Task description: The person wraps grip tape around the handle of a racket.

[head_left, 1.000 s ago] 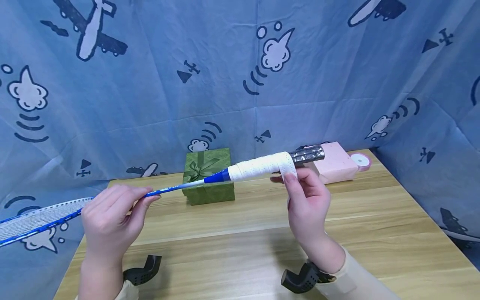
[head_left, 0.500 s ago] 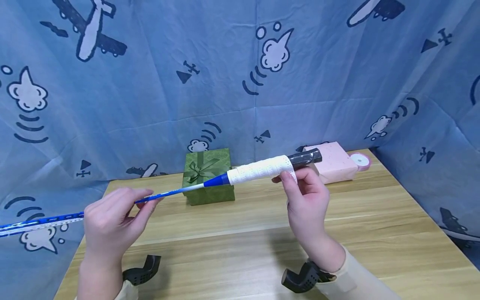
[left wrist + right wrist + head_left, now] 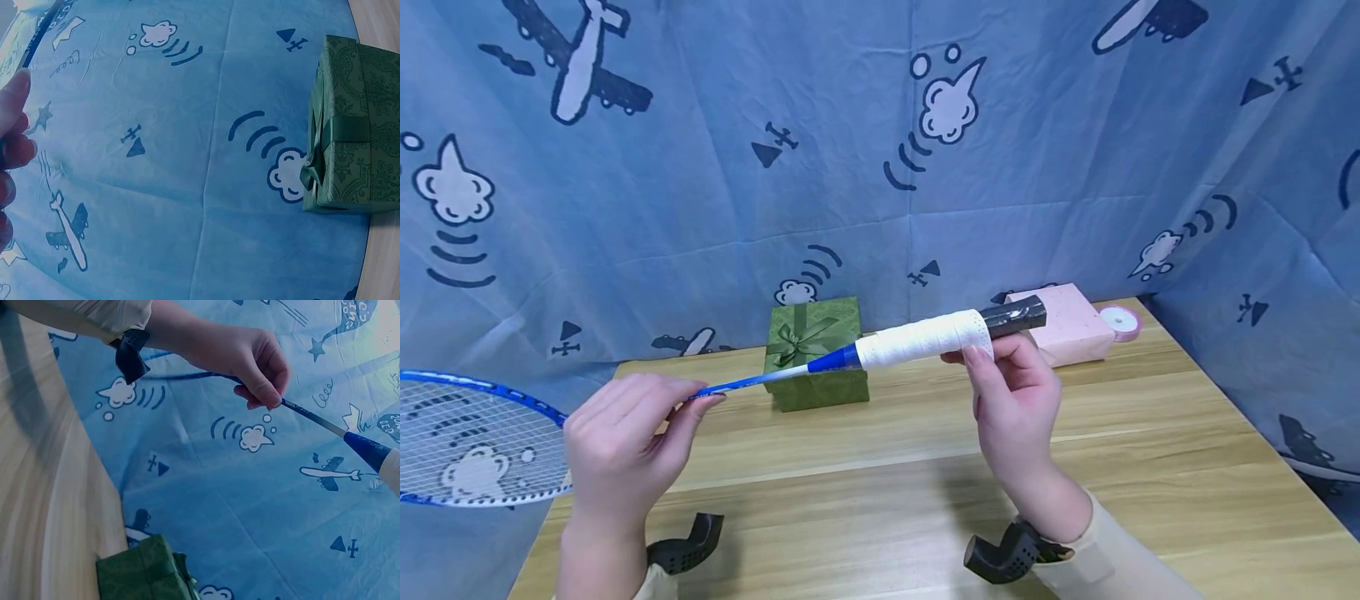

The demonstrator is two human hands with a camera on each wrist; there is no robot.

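Above the wooden table [image 3: 880, 467], racket [image 3: 917, 340] runs left-right: left hand [image 3: 621, 437] pinches its shaft, right hand [image 3: 1011, 400] grips its handle.

You have the gift box [image 3: 815, 352] at the table's [image 3: 1150, 467] back edge, left of centre. The wrapped block [image 3: 1063, 325] sits toward the back right corner, with the ribbon roll [image 3: 1120, 320] just right of it.
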